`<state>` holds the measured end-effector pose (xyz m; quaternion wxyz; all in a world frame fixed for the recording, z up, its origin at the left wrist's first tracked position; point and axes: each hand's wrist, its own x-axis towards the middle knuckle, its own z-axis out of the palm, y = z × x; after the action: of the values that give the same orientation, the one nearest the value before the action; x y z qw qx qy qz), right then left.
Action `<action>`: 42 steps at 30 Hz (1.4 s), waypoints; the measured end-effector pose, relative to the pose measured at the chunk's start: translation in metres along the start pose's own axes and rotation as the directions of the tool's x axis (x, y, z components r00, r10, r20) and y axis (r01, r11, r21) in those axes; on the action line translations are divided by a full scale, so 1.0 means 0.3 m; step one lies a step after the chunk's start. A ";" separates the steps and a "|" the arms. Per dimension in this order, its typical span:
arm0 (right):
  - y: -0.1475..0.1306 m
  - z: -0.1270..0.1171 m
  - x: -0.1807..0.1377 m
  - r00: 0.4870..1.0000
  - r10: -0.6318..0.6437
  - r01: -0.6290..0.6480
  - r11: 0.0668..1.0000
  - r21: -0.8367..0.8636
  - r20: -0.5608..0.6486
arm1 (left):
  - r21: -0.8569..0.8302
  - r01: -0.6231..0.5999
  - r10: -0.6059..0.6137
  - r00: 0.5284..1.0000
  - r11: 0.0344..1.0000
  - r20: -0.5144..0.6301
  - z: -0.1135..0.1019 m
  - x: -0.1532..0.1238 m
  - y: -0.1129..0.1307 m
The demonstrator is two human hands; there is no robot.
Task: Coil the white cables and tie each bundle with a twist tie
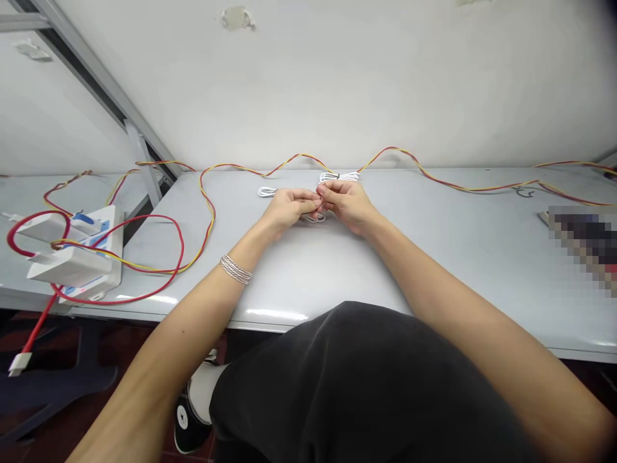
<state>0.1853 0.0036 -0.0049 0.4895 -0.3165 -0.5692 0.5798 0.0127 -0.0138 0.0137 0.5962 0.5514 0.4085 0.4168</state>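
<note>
Left hand point(292, 207), right hand point(348, 204): bare, both pinching thin reddish strand point(315, 213) — mostly hidden.
White looped cable point(315, 219): beneath fingers, on glossy grey tabletop point(457, 238).
Tangle risk: loosened pinch — loops could spill.

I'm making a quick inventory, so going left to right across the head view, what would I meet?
White power strip, black shoe, silver bracelet, left hand, right hand, small dark hooked piece, pixelated item.
</note>
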 end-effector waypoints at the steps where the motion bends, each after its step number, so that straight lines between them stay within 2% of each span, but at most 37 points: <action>1: -0.001 0.001 0.000 1.000 0.001 -0.001 1.000 0.006 0.005 | 0.002 -0.001 0.001 1.000 1.000 0.004 -0.002 0.001 -0.001; 5: -0.005 0.009 0.002 0.999 0.003 -0.005 0.999 -0.034 -0.047 | 0.024 -0.016 0.017 1.000 1.000 -0.009 0.001 0.003 -0.003; 9: -0.009 0.017 0.004 0.992 -0.019 0.009 0.997 -0.077 -0.126 | 0.092 -0.054 0.061 0.995 0.994 -0.080 0.018 0.002 -0.004; 14: -0.008 0.028 0.008 0.980 -0.007 -0.013 0.995 -0.102 -0.199 | 0.320 -0.145 0.200 0.969 0.936 -0.148 0.025 0.011 -0.017; 19: 0.001 0.036 0.014 0.947 -0.009 -0.033 0.992 -0.123 -0.322 | 0.476 -0.221 0.323 0.935 0.851 -0.144 0.021 0.014 -0.026; 22: 0.004 0.035 0.016 0.939 0.012 -0.045 0.995 -0.091 -0.343 | 0.485 -0.206 0.305 0.943 0.850 -0.133 0.029 0.005 -0.016; 28: 0.006 0.032 0.019 0.931 0.001 -0.033 0.996 -0.082 -0.364 | 0.385 -0.134 0.205 0.967 0.913 -0.149 0.045 -0.007 0.006; 35: -0.003 0.041 0.020 0.915 0.053 -0.098 0.991 -0.091 -0.401 | 0.380 -0.162 0.236 0.959 0.911 -0.158 0.041 -0.003 0.005; 39: -0.002 0.037 0.019 0.904 0.098 -0.141 0.987 -0.072 -0.416 | 0.387 -0.130 0.200 0.969 0.913 -0.146 0.041 -0.002 0.003; 42: 0.003 0.032 0.020 0.905 0.085 -0.134 0.987 -0.091 -0.416 | 0.374 -0.117 0.179 0.975 0.920 -0.133 0.042 -0.005 0.003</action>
<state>0.1744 0.0058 -0.0032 0.5451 -0.4911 -0.4682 0.4924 0.0241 -0.0190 0.0155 0.4145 0.6452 0.4835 0.4219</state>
